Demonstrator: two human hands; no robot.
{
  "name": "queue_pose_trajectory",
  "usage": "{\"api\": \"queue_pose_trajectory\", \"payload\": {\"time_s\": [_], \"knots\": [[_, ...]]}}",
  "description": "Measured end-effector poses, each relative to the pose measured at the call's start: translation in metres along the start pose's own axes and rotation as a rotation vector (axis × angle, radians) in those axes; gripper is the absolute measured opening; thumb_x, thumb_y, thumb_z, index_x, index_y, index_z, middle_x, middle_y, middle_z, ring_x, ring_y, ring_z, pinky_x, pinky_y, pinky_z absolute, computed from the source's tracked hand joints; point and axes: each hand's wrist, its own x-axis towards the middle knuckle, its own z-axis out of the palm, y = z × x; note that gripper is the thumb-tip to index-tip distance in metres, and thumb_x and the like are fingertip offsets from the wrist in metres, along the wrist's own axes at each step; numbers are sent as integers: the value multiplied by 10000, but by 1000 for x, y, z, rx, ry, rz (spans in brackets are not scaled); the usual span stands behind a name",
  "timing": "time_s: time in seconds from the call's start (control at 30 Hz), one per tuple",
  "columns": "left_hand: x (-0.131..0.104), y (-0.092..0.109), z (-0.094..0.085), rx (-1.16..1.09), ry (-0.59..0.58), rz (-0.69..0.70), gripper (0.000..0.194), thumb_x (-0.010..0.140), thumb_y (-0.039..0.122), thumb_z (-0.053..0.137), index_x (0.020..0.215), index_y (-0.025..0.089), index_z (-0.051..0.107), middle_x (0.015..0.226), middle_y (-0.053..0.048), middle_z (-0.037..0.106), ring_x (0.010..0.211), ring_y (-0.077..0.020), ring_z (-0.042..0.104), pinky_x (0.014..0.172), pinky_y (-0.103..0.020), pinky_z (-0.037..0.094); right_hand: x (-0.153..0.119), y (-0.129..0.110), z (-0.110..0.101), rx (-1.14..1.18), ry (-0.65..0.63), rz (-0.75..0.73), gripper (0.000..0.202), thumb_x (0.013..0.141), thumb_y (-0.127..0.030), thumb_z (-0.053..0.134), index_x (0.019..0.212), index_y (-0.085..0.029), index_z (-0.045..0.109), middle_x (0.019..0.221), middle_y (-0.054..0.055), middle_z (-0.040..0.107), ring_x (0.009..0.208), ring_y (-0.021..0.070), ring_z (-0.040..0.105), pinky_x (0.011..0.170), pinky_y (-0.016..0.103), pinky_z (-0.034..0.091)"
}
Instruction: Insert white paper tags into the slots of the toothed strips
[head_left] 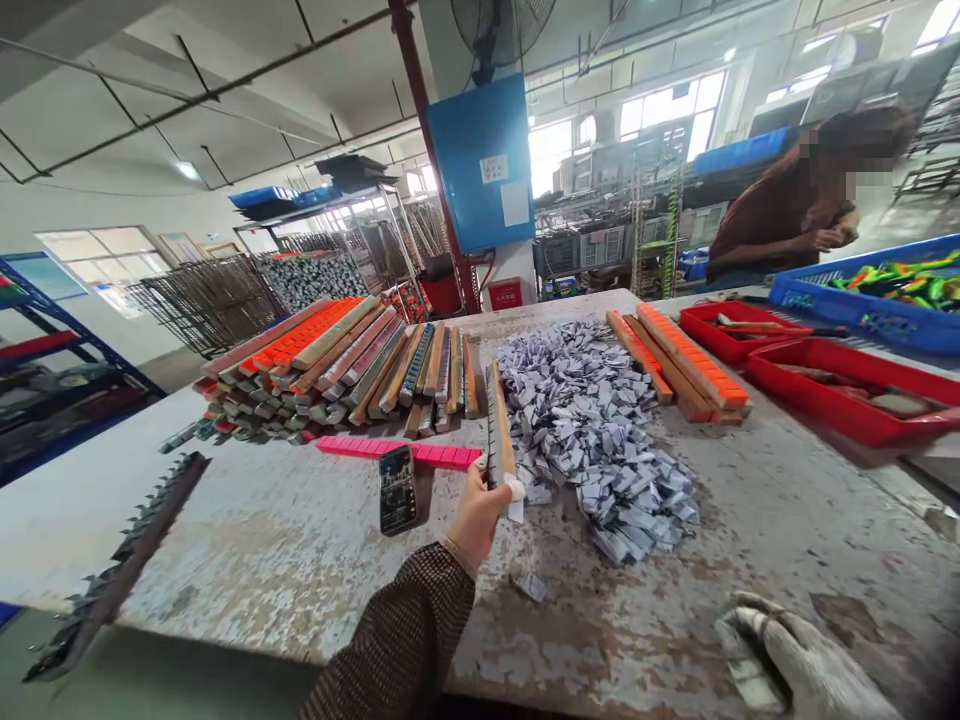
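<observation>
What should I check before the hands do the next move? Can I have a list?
1. Left hand gripping the wooden strip: ok.
2. Gloved right hand apart from the pile of grey pieces: ok.
3. Right hand empty: cannot tell, its palm is hidden.
4. Every grey piece in the pile: not ok, a loose piece lies nearer us.
5. Phone off the table: not ok, it's by the pink strip.

The desk [255, 570] was rough, its pale paint scuffed and flaking. Plain wood formed one side of the long strip [502, 435] in the left hand [478, 520]; the sleeve [412, 625] behind was textured cloth. The phone [397, 490] was glossy, the red trays [832, 425] smooth shiny plastic, the right hand's [799, 650] glove knitted cloth. The heaped grey pieces [600, 420] looked matt, perhaps cloth or paper
</observation>
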Motion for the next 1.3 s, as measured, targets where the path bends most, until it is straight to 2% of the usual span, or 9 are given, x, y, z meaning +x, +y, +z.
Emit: {"api": "queue_pose_trajectory", "payload": {"time_s": [0.27, 0.37, 0.47, 0.57, 0.7, 0.8, 0.9, 1.07, 1.3], "knots": [[-5, -14, 17, -92, 12, -41, 732, 588, 349, 835, 1214, 234, 473, 1058, -45, 695, 759, -143, 662, 596, -212, 492, 12, -14, -19, 87, -12, 43, 187, 991, -344, 554, 1021, -197, 666, 1020, 84, 733, 898, 254, 722, 839, 404, 588], [-4, -19, 23, -52, 30, -14, 674, 695, 441, 798, 1254, 236, 480, 1039, -41, 691, 756, -140, 648, 608, -214, 494, 11, -13, -22, 120, -36, 52, 161, 985, -333, 570, 1000, -206, 668, 1042, 77, 729, 910, 243, 717, 833, 388, 595], [-11, -23, 29, 5, 26, 68, 520, 802, 419, 732, 1235, 221, 524, 1067, -47, 696, 909, -158, 654, 748, -224, 526, 16, -14, -29, 175, -61, 66, 136, 981, -331, 591, 993, -211, 654, 1108, 82, 720, 968, 239, 712, 858, 377, 597], [-29, -24, 29, 72, 1, 154, 449, 829, 339, 719, 1226, 206, 555, 1135, -56, 693, 1031, -181, 636, 891, -247, 519, 27, -17, -40, 164, -45, 65, 117, 988, -321, 584, 1002, -218, 637, 1143, 87, 707, 981, 241, 705, 876, 386, 591], [-65, -25, 15, 211, -101, 227, 539, 808, 294, 764, 1301, 200, 567, 1184, -98, 684, 1143, -271, 627, 948, -320, 531, 43, -21, -57, 86, 2, 73, 157, 972, -250, 584, 1118, -207, 623, 1251, 122, 668, 1119, 293, 674, 950, 435, 568], [-93, -27, 0, 497, -268, 402, 496, 927, 280, 632, 1407, 227, 523, 1326, -138, 618, 1269, -297, 578, 1039, -381, 507, 57, -29, -68, 67, 15, 36, 323, 968, -253, 595, 1285, -195, 562, 1379, 148, 603, 1314, 347, 572, 1068, 505, 508], [-119, -31, -9, 827, -367, 555, 475, 933, 158, 548, 1397, 261, 539, 1258, -118, 626, 1145, -277, 626, 986, -416, 543, 69, -36, -73, 46, 34, -39, 473, 964, -316, 631, 1397, -193, 485, 1451, 172, 544, 1405, 392, 479, 1115, 560, 467], [-152, -50, -4, 1211, -392, 726, 501, 801, 12, 583, 1225, 278, 610, 1183, -84, 658, 1024, -285, 637, 864, -436, 580, 73, -33, -64, 49, -70, -133, 605, 958, -436, 645, 1477, -191, 451, 1528, 193, 467, 1466, 441, 377, 1164, 642, 385], [-164, -103, 17, 1212, -336, 831, 380, 794, 121, 700, 1140, 243, 601, 1117, -99, 705, 876, -275, 665, 733, -420, 571, 45, -14, -33, 45, -340, -246, 650, 864, -398, 722, 1469, -274, 515, 1608, 112, 417, 1479, 400, 365, 1202, 623, 308]]}}
